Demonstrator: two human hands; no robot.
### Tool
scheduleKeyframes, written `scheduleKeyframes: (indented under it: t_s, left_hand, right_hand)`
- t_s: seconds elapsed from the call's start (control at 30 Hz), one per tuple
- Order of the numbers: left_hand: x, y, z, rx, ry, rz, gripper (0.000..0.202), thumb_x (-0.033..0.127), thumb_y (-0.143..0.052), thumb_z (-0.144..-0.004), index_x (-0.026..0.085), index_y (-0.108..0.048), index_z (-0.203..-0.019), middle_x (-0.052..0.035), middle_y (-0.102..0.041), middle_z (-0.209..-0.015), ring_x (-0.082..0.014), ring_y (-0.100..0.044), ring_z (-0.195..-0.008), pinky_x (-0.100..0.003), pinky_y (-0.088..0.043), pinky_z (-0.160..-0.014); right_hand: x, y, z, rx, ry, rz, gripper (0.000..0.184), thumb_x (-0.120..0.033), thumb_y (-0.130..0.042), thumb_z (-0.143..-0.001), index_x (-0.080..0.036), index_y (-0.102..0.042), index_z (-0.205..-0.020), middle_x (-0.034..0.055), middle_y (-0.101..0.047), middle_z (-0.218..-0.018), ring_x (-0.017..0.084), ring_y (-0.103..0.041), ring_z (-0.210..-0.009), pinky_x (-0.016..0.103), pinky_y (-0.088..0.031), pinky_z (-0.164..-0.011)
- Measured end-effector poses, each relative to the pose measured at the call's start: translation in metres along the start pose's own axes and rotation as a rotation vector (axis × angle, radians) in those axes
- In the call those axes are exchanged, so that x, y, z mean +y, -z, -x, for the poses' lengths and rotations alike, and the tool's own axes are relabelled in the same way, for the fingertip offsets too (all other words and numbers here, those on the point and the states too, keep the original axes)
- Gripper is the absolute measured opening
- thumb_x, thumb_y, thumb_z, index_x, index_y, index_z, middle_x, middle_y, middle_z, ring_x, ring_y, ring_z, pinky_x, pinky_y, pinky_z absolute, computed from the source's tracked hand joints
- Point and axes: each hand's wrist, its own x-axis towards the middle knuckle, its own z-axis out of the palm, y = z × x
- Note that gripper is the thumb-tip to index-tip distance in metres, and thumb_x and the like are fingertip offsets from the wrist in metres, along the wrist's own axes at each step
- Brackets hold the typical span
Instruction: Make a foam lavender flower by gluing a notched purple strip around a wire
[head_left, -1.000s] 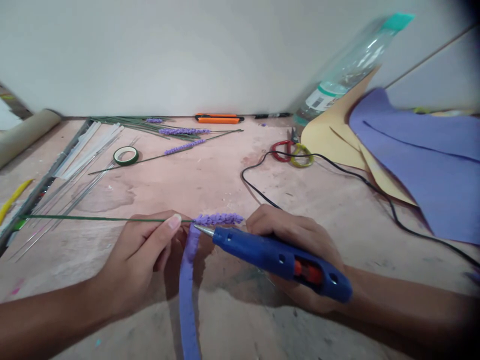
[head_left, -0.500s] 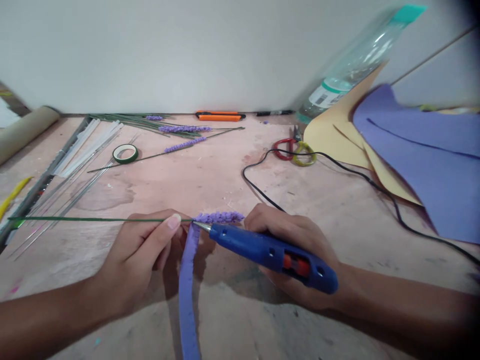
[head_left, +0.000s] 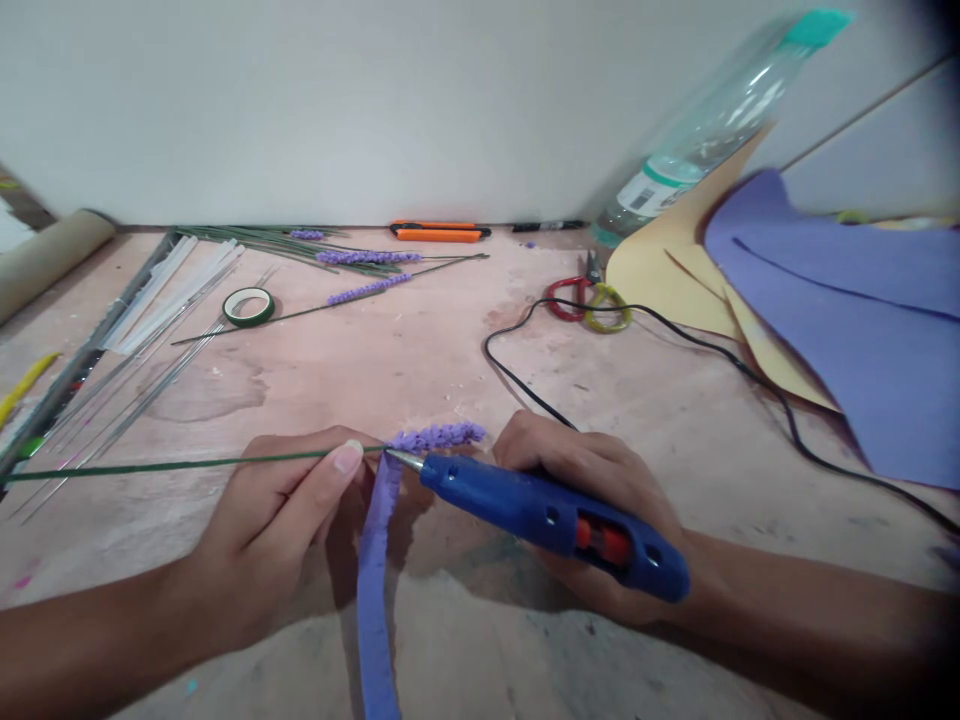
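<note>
Between the thumb and fingers of my left hand (head_left: 281,525) is pinched a green wrapped stem (head_left: 165,466), which runs out to the left. Purple curled petals (head_left: 439,437) cover the stem's right end. From just beside my fingertips a fringed purple strip (head_left: 375,600) hangs down toward the table's near side. My right hand (head_left: 600,480) is wrapped round a blue hot glue gun (head_left: 502,500). The gun's metal nozzle (head_left: 405,459) meets the stem where the strip joins it; I cannot make out any glue there.
A black cord (head_left: 720,345) loops past scissors (head_left: 589,300). Purple sheets (head_left: 840,330), cream sheets (head_left: 667,280) and a bottle (head_left: 697,150) stand at right. Green tape (head_left: 249,307), glue sticks (head_left: 165,290), finished purple flower stems (head_left: 367,290) and an orange cutter (head_left: 439,232) lie behind.
The stem has tilted, its left end lower and its petalled end slightly higher. The glue gun's rear has shifted a little right and down, its nozzle still at the joint.
</note>
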Motion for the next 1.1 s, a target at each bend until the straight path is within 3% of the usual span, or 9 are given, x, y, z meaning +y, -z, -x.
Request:
scheduleKeyframes:
  t_s: [0.2, 0.47, 1.1]
  left_hand:
    - [0.001, 0.002, 0.001, -0.008, 0.012, -0.032, 0.048, 0.036, -0.050, -0.105, 0.019, -0.051, -0.060, 0.0020, -0.055, -0.061, -0.0105, -0.050, -0.058, -0.022, -0.040, -0.055]
    - [0.008, -0.003, 0.000, -0.031, 0.089, 0.152, 0.050, 0.038, -0.052, -0.104, 0.018, -0.046, -0.059, 0.0039, -0.047, -0.059, -0.0080, -0.050, -0.057, -0.017, -0.043, -0.054]
    - [0.002, 0.001, 0.002, 0.065, 0.042, -0.051, 0.050, 0.036, -0.053, -0.103, 0.018, -0.051, -0.056, 0.0017, -0.058, -0.059, -0.0111, -0.049, -0.056, -0.024, -0.039, -0.052]
  right_hand:
    - [-0.003, 0.001, 0.001, -0.003, -0.022, 0.048, 0.017, -0.040, -0.051, -0.100, -0.023, -0.051, -0.099, 0.0022, -0.053, -0.079, 0.016, -0.052, -0.069, 0.031, -0.042, -0.060]
    - [-0.002, 0.000, 0.002, -0.011, -0.032, 0.036, 0.012, -0.034, -0.054, -0.095, -0.024, -0.050, -0.098, 0.0017, -0.052, -0.079, 0.016, -0.051, -0.069, 0.031, -0.041, -0.059]
    - [-0.001, -0.001, 0.002, -0.008, -0.007, 0.003, 0.016, -0.039, -0.055, -0.095, -0.023, -0.050, -0.095, 0.0014, -0.052, -0.078, 0.016, -0.052, -0.069, 0.030, -0.043, -0.060]
